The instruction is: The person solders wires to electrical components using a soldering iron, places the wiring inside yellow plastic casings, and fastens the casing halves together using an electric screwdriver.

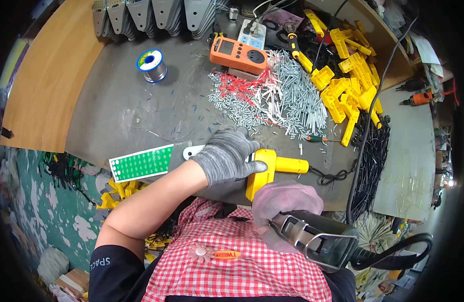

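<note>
My left hand (224, 155), in a grey knit glove, is closed round the boxy end of a yellow plastic tool (259, 173) with its thumb across it. The tool's round yellow handle (292, 165) points right and ends in a black cord. On the other side of the hand a flat grey metal plate with a hole (179, 153) sticks out. My right hand does not show. Where it could be, a dark, see-through device with a metal wire clip (312, 236) and a pink rounded piece (287, 196) fill the view close up.
A solder spool (152, 68) stands far left, with a green sticker sheet (141, 163) nearer. Loose screws (297, 95) heap beneath an orange meter (238, 54). Yellow housings (348, 80) pile at the right, beside black cords (370, 171). Stacked grey plates (166, 15) line the back.
</note>
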### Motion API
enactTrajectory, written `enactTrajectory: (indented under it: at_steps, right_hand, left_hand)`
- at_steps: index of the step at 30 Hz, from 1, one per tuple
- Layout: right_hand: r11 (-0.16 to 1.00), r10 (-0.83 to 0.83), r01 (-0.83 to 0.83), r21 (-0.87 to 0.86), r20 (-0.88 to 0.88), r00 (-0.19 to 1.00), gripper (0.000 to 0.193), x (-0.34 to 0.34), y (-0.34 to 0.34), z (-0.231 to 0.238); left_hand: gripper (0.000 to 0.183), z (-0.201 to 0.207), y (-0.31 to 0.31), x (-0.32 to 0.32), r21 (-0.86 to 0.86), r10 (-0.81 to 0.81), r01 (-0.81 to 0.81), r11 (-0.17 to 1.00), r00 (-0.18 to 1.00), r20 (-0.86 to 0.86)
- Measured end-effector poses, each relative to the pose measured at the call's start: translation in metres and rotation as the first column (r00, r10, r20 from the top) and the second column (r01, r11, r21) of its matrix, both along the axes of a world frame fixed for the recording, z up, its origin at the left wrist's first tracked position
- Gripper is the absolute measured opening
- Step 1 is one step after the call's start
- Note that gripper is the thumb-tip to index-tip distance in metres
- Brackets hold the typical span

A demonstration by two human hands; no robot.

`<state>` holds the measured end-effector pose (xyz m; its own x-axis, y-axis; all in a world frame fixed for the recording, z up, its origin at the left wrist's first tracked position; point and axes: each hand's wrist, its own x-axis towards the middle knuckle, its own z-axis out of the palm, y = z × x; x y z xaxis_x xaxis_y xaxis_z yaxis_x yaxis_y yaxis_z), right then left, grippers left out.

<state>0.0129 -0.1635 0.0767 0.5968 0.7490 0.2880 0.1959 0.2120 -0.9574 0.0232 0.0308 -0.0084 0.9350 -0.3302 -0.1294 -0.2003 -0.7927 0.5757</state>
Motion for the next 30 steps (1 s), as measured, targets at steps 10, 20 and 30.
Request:
enactTrajectory:
  at_steps: [10,20,30]
  right_hand:
    - [0.969,0.233,-0.237,-0.077,-0.049,0.971,0.032,0.031,-0.001,0.017]
    - [0.975,0.082,-0.039,-0.221,0.188,0.979,0.031,0.075,0.031,-0.016]
    - [0.972,-0.056,0.175,-0.156,0.570,0.820,0.040,0.075,0.043,-0.024]
  left_hand:
    - [0.060,0.004,0.008,-0.039,-0.028,0.290,-0.290,0.957,0.957,-0.015]
    - [0.060,0.004,0.018,-0.013,-0.040,0.051,-0.056,0.998,0.994,-0.101]
    - [0.057,-0.024,0.005,-0.027,-0.046,0.219,-0.221,0.974,0.975,-0.039]
